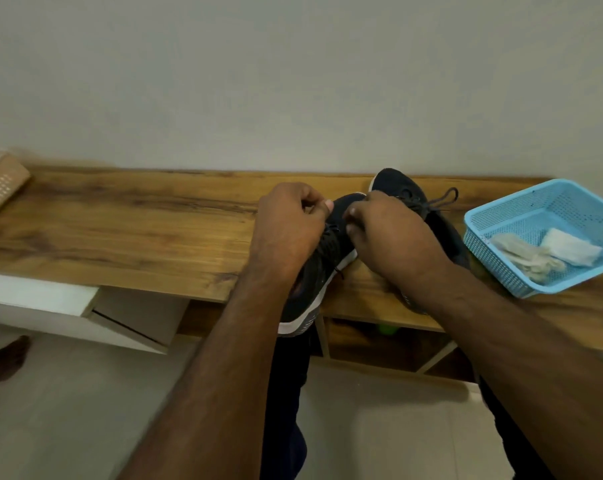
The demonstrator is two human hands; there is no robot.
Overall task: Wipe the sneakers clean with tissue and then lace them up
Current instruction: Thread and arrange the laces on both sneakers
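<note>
Lying on the wooden shelf (120,220), heel over its front edge, the near black sneaker (322,268) sits under both hands. Left hand (289,230) and right hand (393,237) have fingers curled, pinching its laces. Just beyond the right fingers lies the second sneaker (407,192); farther right, a blue basket (494,251) holds crumpled tissues (549,252).

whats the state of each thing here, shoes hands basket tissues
left hand: fingers curled, pinching lace
right hand: fingers curled, pinching lace
near shoe: on shelf, being laced
far shoe: on shelf, lace tied in a bow
basket: upright, holds tissues
tissues: crumpled in basket
</note>
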